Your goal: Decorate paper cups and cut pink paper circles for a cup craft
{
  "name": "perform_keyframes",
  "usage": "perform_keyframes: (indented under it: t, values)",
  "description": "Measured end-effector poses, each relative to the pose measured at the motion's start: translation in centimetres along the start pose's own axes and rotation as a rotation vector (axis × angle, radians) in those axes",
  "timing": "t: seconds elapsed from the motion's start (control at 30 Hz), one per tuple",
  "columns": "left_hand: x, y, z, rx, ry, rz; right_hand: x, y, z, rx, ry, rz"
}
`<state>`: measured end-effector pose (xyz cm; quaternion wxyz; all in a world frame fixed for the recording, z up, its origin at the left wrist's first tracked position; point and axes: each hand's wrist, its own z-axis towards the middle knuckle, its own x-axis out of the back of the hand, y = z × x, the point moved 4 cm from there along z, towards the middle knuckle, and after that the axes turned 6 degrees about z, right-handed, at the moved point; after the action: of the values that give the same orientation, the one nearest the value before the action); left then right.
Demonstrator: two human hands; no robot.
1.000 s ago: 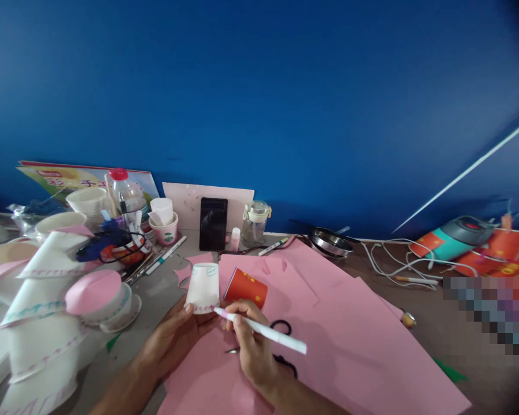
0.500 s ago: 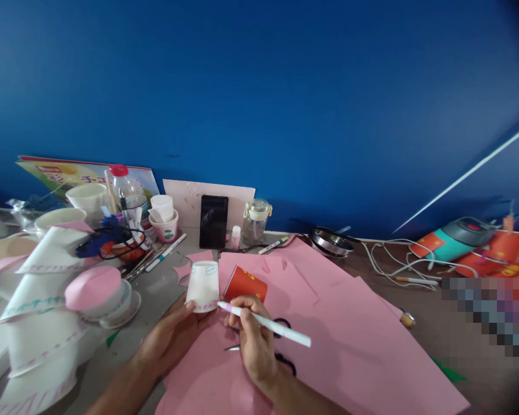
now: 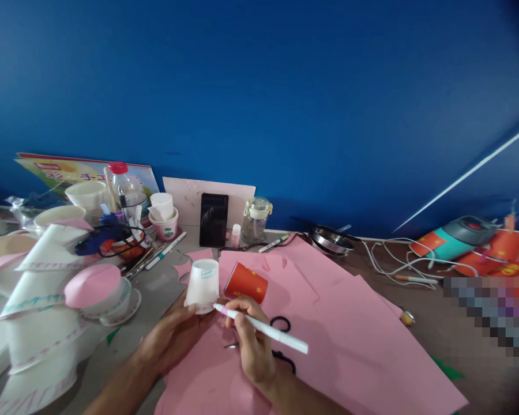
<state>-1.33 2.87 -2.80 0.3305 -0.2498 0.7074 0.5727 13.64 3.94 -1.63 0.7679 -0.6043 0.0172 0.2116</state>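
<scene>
My left hand [image 3: 177,323] holds a white paper cup [image 3: 203,285] upside down by its rim. Teal marks show near the cup's base and pink marks along its rim. Pinched in my right hand [image 3: 253,340] is a white marker pen [image 3: 268,329], its pink-ringed tip at the cup's lower right edge. Behind my right hand an orange-red paper cup [image 3: 246,282] lies on its side on pink paper [image 3: 350,334]. Black-handled scissors [image 3: 281,324] lie on the same paper, partly covered by my right hand.
On the left stand stacked, decorated paper cups [image 3: 43,334] and a pink-topped cup [image 3: 97,291]. A phone [image 3: 213,222] and a glass jar [image 3: 256,222] stand near the blue wall. To the right are white cables [image 3: 380,262] and a teal device [image 3: 454,242].
The white cup has turned slightly in my left hand, shifting its teal marks. The marker tip has moved a little left and down along the rim.
</scene>
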Motion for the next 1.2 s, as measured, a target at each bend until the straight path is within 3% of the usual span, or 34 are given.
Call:
perform_keyframes:
  t: [0.23,0.7,0.87,1.2]
  values:
    - [0.6,-0.2,0.1,0.009,0.038,0.004,0.0,-0.5,0.1,0.055,-0.003,-0.088]
    - [0.2,0.0,0.1,-0.017,-0.009,0.057,-0.5,-1.3,0.5,0.100,-0.053,-0.100]
    - [0.2,0.1,0.0,-0.002,0.032,0.060,-0.6,-1.2,0.4,0.088,-0.057,-0.134]
    - [0.2,0.0,0.1,-0.005,-0.006,0.051,-0.3,-0.3,0.0,0.046,-0.048,-0.087]
